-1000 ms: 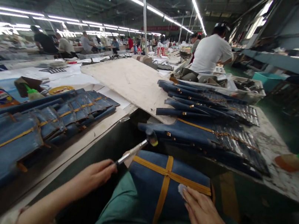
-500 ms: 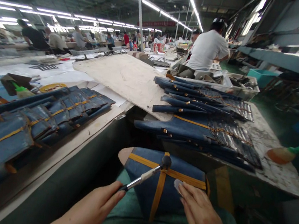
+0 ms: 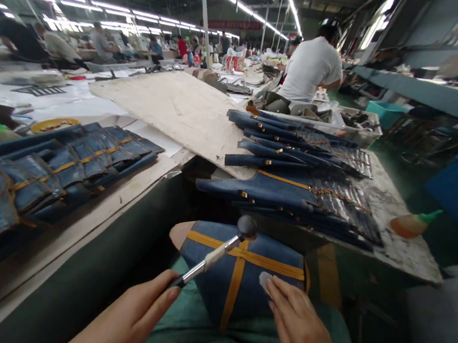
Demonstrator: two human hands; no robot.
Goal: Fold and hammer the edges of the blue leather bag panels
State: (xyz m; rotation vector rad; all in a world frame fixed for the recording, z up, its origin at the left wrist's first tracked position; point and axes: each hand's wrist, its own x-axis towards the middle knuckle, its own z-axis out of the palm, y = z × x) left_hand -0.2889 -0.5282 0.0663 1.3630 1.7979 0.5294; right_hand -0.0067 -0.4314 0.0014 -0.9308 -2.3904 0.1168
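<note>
A hammer (image 3: 216, 254) with a round dark head, a metal shaft and a pale wrapping is gripped at its black handle by my left hand (image 3: 149, 303), fingers closed. Its head is above the far edge of a blue leather-like piece (image 3: 210, 237) with crossed yellow straps (image 3: 234, 287). That piece lies over a rounded form on my lap, on green cloth (image 3: 187, 337); a tan tip shows at its left end. My right hand (image 3: 297, 319) rests on the piece's right side, fingers together and nearly straight, with a small pale translucent piece (image 3: 264, 281) at the fingertips.
Overlapping blue strapped pieces (image 3: 79, 166) lie on the left table, and more (image 3: 297, 176) on the right one. A bottle of orange liquid with a green nozzle (image 3: 413, 223) stands at the right edge. A person in white (image 3: 314, 67) sits beyond a bin (image 3: 362, 125).
The view has turned slightly, so the surroundings have shifted left. The hammer head has risen a little relative to the strapped piece. My right hand stays on the piece's right side.
</note>
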